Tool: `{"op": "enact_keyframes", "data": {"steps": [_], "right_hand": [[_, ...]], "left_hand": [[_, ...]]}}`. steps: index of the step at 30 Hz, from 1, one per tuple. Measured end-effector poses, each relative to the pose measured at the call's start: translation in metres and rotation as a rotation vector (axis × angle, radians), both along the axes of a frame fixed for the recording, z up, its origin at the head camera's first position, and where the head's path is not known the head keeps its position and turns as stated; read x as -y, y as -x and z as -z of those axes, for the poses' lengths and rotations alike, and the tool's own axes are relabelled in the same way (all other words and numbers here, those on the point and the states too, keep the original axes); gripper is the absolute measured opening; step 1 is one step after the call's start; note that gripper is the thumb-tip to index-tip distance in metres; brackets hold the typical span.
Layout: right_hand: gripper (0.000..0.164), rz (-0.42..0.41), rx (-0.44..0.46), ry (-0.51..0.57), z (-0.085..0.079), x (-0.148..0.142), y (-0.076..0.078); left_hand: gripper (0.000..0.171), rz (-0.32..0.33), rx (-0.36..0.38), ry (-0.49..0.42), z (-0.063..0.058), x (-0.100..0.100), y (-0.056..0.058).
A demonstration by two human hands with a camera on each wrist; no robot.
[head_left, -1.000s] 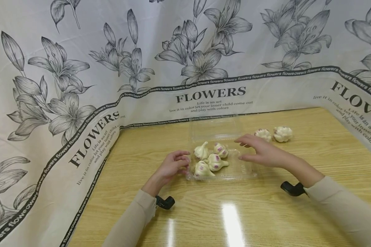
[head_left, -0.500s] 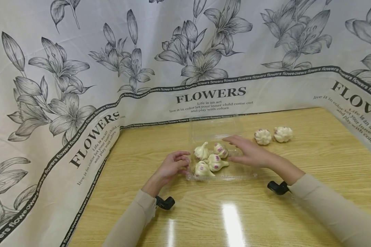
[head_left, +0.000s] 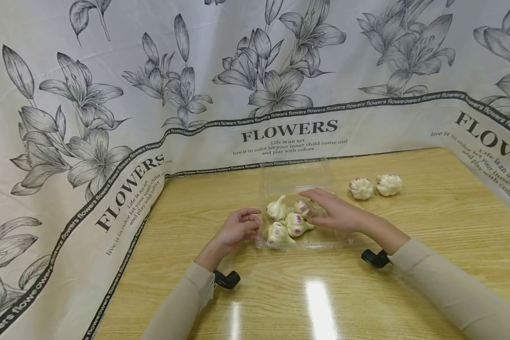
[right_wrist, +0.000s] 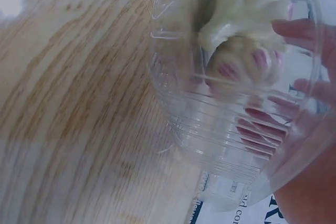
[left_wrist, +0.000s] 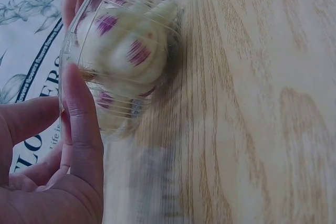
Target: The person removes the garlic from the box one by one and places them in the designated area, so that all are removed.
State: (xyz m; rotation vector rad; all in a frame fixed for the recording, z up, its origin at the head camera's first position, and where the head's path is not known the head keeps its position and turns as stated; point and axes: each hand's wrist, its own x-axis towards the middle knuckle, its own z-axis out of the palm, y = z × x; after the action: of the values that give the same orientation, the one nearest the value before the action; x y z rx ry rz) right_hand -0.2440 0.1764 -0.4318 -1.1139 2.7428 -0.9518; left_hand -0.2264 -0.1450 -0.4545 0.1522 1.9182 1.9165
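An open clear plastic clamshell box stands on the table with several garlic bulbs inside, cream with purple marks. My left hand is at its left side; in the left wrist view thumb and forefinger pinch the rim. One bulb shows through the ribbed wall there. My right hand reaches over the box's right part, fingers extended. Its fingertips are right at the back-right garlic bulb, which it partly covers. Through the clear wall, the right wrist view shows a bulb beside the spread fingers.
Two more garlic bulbs lie on the table right of the box, one nearer and one farther right. The raised clear lid leans back toward the flower-printed cloth. The wooden table reaches toward me.
My right hand has moved left from the box's right edge to the back-right bulb, uncovering the nearer loose bulb. My left hand and the bulbs have stayed put.
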Motion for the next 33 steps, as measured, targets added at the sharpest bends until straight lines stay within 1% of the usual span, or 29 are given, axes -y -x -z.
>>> {"op": "enact_keyframes", "data": {"steps": [9, 15, 21, 25, 29, 33], "right_hand": [[0.074, 0.007, 0.01, -0.025, -0.0015, -0.0013, -0.0037], [0.074, -0.003, 0.003, -0.029, -0.0042, -0.0029, -0.0065], [0.075, -0.022, 0.017, -0.03, -0.0039, -0.0041, -0.005], [0.076, -0.033, 0.03, -0.056, -0.0046, -0.0039, -0.0039], [0.075, -0.042, 0.054, -0.075, -0.0065, -0.0039, -0.0047], [0.07, -0.042, 0.054, -0.079, -0.006, -0.0041, -0.005]], "left_hand": [[0.044, -0.011, 0.004, 0.005, 0.0, 0.0005, -0.0009], [0.043, -0.01, 0.005, 0.006, -0.001, 0.0006, -0.001], [0.044, -0.004, 0.008, 0.007, -0.0012, 0.0008, -0.0008], [0.043, -0.001, 0.007, 0.011, -0.0013, 0.0007, -0.0005], [0.044, 0.002, 0.005, 0.013, -0.0018, 0.0006, -0.0009], [0.044, 0.006, -0.001, 0.007, -0.0014, 0.0005, -0.0011]]}}
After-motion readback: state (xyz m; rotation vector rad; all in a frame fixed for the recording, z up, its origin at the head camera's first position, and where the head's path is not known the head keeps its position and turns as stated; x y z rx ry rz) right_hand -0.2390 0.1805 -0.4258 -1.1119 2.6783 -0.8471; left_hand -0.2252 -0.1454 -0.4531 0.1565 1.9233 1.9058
